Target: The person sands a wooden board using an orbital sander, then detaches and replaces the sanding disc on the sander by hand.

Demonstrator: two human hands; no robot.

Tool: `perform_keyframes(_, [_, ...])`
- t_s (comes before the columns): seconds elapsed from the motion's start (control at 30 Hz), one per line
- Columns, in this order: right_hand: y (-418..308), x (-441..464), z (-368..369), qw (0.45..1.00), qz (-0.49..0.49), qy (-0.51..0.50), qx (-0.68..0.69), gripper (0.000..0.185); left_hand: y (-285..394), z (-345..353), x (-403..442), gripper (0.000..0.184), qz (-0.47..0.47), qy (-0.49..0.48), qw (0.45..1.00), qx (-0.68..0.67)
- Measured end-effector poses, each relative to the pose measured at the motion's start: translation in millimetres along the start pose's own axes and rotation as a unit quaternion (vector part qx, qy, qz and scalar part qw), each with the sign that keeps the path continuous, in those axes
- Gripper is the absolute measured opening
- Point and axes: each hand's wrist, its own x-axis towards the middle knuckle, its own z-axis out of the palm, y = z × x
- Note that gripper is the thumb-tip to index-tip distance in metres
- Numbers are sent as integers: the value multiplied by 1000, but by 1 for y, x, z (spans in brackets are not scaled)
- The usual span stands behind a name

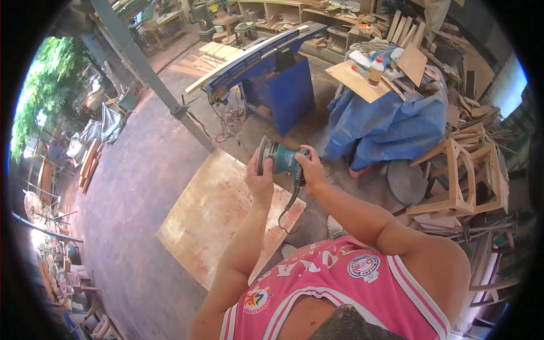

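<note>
Held up in front of my body is a teal and black power sander (285, 160), tilted on its side with its round pad facing left. My left hand (260, 180) grips it near the pad end, fingers mostly behind the tool. Around its rear end wraps my right hand (311, 169), thumb on top. A black cord (293, 203) hangs in a curve from the sander. Below lies a large flat board (198, 221) on the floor, its pale surface marked with reddish patches; the sander is apart from it.
A blue table saw (289, 93) stands ahead, with cables beside its base. Right of it, a blue tarp (391, 127) covers a pile holding a glue bottle (375, 72). Wooden frames (459, 178) and a round dark disc (407, 181) sit to the right. A metal post (153, 73) rises ahead left.
</note>
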Motion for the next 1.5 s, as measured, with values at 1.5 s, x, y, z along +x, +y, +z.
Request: perform_keyframes(1.5, [-254, 213, -299, 863, -337, -72, -369, 74, -198, 214, 168, 15, -205, 213, 955, 29])
